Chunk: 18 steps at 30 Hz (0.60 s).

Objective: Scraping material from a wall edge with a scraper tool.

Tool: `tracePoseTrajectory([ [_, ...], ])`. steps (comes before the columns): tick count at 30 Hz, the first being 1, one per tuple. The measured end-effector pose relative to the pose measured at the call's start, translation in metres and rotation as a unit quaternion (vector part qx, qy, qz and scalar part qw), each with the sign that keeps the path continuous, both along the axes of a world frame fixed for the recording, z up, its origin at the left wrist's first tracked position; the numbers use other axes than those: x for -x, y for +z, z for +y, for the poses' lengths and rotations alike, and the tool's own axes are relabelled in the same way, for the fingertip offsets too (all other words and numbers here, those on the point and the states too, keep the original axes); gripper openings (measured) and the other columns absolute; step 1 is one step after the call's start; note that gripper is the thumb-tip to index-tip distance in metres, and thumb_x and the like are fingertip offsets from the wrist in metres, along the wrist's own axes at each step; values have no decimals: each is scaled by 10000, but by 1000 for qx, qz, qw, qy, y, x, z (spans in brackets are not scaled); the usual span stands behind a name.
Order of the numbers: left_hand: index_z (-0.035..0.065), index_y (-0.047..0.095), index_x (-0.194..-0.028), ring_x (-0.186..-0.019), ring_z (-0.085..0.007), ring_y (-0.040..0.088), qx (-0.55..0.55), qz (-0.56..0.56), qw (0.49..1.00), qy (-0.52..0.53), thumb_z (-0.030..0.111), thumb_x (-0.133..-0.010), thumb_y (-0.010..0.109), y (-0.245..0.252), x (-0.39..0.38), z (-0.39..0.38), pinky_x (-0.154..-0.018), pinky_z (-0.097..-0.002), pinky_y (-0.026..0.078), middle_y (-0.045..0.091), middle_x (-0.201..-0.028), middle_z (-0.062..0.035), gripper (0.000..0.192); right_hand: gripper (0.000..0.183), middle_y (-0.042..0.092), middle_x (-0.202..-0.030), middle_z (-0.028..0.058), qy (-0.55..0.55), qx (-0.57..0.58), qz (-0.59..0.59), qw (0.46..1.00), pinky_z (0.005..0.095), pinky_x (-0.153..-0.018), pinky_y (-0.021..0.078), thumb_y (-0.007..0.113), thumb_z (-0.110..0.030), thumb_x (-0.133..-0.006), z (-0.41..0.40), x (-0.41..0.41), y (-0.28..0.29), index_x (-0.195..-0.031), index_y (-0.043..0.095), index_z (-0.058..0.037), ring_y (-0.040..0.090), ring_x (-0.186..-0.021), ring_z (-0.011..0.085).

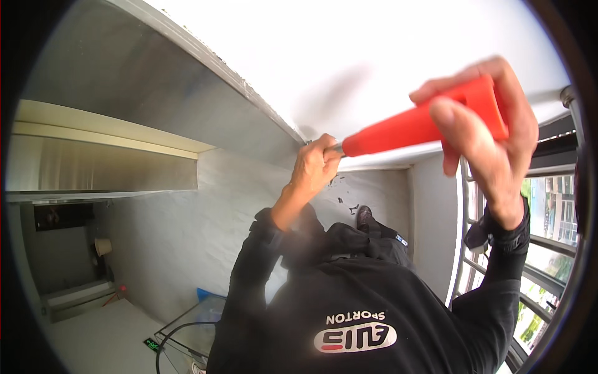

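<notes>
A hand tool with a tapered red plastic handle (pixel 397 128) slants across the upper right; its exact kind cannot be told. My right hand (pixel 504 145) grips the wide rear end of this handle, thumb on the near side and fingers curled over the far side. My left hand (pixel 310 163) is closed around the short metal shaft just beyond the handle's narrow front. The tool's tip is hidden behind the left fingers, which are at the lower end of a long grey frame edge (pixel 243 86) beside a bright white surface (pixel 373 37).
Dark scraps (pixel 352 208) lie on the grey floor near a shoe (pixel 364 217). A barred window (pixel 546 243) is at the right, close to the right forearm. At the left is a pale ledge (pixel 112 140); lower left are a glass panel (pixel 187 322) and a green lit sign (pixel 152 345).
</notes>
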State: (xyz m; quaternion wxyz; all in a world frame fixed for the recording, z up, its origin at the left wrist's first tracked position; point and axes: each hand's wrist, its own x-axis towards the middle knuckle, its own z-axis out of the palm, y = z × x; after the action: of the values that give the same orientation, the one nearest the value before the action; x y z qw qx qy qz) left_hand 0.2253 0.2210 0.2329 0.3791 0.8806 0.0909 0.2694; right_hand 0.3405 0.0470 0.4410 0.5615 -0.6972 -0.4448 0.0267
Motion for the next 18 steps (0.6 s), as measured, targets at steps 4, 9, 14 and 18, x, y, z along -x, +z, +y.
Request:
tracePoseTrajectory([
  [4,-25,503,-781,-529,-318,495,69,75,994,30,80,-743,620,4,2,9,-498,-349,416,481,-575,-163,162,204,540,-557,72,71,-2,-25,997,203,-378,362,584,-190,-790,15,-3,12,-746,485,-17,477,-420,90],
  [9,-21,565,-825,-524,-206,495,117,35,992,29,91,-757,623,9,-3,12,-511,-329,417,532,-592,-101,144,291,513,-526,125,70,-77,-77,992,310,-430,429,638,-213,-690,36,-18,8,-659,515,49,528,-456,189],
  [14,-17,579,-747,-539,-102,437,172,60,983,28,90,-766,621,18,2,12,-514,-258,375,486,-601,1,117,266,531,-547,224,85,-82,-104,988,392,-514,458,586,-173,-649,43,-19,2,-603,509,78,555,-530,342],
  [18,-14,552,-740,-523,-91,434,174,87,980,39,87,-776,627,15,-1,15,-495,-241,368,489,-589,-18,132,239,512,-507,220,66,-113,-63,989,410,-494,448,571,-147,-633,48,-20,2,-583,502,77,532,-489,339],
])
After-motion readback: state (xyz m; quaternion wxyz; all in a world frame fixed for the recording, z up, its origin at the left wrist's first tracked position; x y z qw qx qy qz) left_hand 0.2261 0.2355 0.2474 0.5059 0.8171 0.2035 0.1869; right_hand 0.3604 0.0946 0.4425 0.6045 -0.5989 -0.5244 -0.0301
